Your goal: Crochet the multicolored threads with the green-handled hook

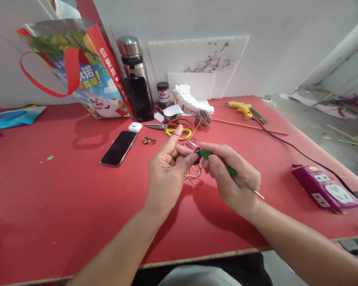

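My right hand [233,174] is closed around a crochet hook [232,171] with a green grip and metal ends. Its tip meets a small dark crochet piece [198,155], which my left hand [170,169] pinches between thumb and fingers. The left index finger points up with a strand of yarn across it. Loose multicoloured yarn [198,185] hangs below the hands onto the red table. Behind them sits a small yarn ball [203,119]. Scissors [179,130] with orange and yellow handles lie just beyond my left fingertips.
A phone [119,148], a white earbud case [135,127] and a small crocheted bit [149,141] lie left. At the back stand a gift bag [98,95], a flask [137,63] and a jar [163,94]. Right are a yellow glue gun [240,108], its cable, and a purple box [326,188].
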{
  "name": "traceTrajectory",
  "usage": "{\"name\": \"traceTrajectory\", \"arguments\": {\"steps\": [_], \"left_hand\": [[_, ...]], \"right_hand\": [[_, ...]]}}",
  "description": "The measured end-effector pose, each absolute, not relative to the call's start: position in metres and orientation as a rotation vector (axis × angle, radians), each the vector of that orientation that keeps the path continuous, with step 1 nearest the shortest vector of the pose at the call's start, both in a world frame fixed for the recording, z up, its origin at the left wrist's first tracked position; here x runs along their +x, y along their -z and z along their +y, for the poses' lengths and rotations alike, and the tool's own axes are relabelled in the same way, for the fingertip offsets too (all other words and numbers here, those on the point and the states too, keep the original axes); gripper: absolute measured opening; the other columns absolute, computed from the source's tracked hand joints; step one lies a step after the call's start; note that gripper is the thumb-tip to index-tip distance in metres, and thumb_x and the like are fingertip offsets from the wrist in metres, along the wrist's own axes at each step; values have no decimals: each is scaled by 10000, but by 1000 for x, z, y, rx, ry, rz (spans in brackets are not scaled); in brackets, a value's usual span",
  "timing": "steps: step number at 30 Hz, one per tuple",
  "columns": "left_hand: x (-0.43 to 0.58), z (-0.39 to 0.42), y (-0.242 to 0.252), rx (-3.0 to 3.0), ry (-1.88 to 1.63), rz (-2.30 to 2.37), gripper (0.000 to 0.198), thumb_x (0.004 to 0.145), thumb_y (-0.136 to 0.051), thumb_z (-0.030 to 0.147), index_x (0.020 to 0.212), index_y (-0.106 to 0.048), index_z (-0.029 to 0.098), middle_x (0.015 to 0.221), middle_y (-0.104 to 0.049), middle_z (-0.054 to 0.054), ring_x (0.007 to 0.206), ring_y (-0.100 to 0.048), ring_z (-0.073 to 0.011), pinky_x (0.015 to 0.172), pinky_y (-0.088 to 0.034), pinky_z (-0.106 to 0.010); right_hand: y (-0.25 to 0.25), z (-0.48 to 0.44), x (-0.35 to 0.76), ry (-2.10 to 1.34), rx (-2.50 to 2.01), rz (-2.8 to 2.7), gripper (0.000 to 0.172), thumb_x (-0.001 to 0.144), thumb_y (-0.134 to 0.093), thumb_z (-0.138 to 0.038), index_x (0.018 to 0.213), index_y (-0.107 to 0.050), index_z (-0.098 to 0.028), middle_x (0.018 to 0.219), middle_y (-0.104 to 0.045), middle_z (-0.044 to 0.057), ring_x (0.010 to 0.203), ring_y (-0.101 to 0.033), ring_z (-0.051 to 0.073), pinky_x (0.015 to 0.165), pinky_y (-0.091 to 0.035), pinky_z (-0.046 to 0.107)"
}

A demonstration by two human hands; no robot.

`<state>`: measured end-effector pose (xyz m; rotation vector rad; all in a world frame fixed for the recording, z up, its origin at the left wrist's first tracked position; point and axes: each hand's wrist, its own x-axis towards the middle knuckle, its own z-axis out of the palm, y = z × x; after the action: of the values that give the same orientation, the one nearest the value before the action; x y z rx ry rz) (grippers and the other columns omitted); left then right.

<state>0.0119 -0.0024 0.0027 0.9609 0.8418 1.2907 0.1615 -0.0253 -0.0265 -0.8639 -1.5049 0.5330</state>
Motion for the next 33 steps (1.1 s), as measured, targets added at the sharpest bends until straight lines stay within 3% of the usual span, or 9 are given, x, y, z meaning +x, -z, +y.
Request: {"name": "traceTrajectory", "arguments": {"steps": [7, 11, 13, 19, 26, 33], "left_hand": [[14, -5, -5, 987, -1309, 826, 738, 822, -923, 226, 1522, -688, 244, 759, -714, 56, 691, -614, -96, 675, -516, -209], [9, -1, -6, 897, -1254, 725, 775, 747, -990, 235, 1472, -720, 205, 748, -702, 63, 722, -663, -91, 733, -554, -197], [3, 3, -9, 911, -1202, 684, 746, 718, -1010, 216, 1418, -754, 175, 728, -700, 61, 713, -666, -84, 747, -561, -193], [-10, 12, -19, 973, -1171, 709, 729, 653, -1011, 114, 1347, -792, 146, 739, -729, 38, 745, -683, -108, 761, -566, -215], [-15, 12, -22, 1045, -1148, 761, 657, 643, -983, 57, 1272, -826, 161, 741, -695, 51, 747, -662, -104, 777, -564, -228], [-19, 16, -23, 1127, -1123, 750, 602, 669, -947, 7, 1237, -847, 180, 726, -707, 54, 713, -653, -80, 783, -552, -201]], "right_hand": [[27, -27, 162, -342, -870, -1607, 324, 1099, -590, -191, 1389, -721, -250, 933, -712, 60, 787, -679, 186, 741, -598, 345], [26, -27, 164, -260, -811, -1694, 414, 1091, -592, -168, 1488, -669, -256, 1074, -757, 109, 908, -729, 218, 783, -625, 363], [26, -25, 167, -304, -759, -1706, 420, 1096, -600, -190, 1503, -669, -264, 1060, -750, 103, 881, -721, 214, 746, -619, 358], [22, -18, 176, -572, -648, -1615, 363, 1090, -648, -198, 1421, -761, -293, 872, -678, 28, 736, -652, 152, 662, -557, 313], [11, -13, 190, -693, -695, -1569, 214, 1039, -744, -289, 1208, -876, -297, 778, -731, 39, 648, -620, 172, 598, -512, 342], [3, -8, 202, -711, -675, -1599, 189, 1011, -772, -283, 1149, -900, -273, 761, -760, 52, 651, -651, 181, 590, -526, 339]]}}
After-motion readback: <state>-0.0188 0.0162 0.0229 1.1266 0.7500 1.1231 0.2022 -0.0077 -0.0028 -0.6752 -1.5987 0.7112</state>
